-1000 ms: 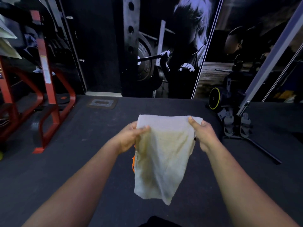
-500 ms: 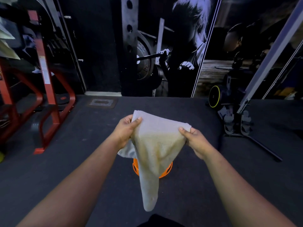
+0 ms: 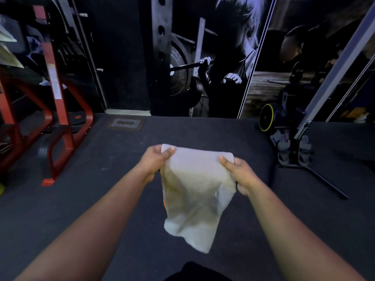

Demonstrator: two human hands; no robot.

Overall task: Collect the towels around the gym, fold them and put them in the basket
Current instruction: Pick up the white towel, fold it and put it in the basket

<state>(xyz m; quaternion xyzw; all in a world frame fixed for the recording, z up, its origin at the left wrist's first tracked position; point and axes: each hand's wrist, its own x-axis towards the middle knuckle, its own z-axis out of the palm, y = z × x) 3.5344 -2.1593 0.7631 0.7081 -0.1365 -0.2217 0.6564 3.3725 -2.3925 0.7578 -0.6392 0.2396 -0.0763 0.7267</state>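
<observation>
A pale, off-white towel hangs in front of me, held up by its top edge. My left hand pinches the top left corner, thumb on the near side. My right hand grips the top right corner the same way. The towel droops down between my forearms in a folded layer. Behind its left edge a thin sliver of the orange basket shows on the dark floor; the rest of the basket is hidden by the cloth.
Dark rubber floor all around. A red steel rack stands at the left. A grey machine post with a foot base and a yellow-rimmed wheel stands at the right. Wall murals fill the back.
The towel hung bunched in a narrow point with the orange basket visible below; my hands have now moved apart and pulled its top edge flat, and the cloth covers the basket.
</observation>
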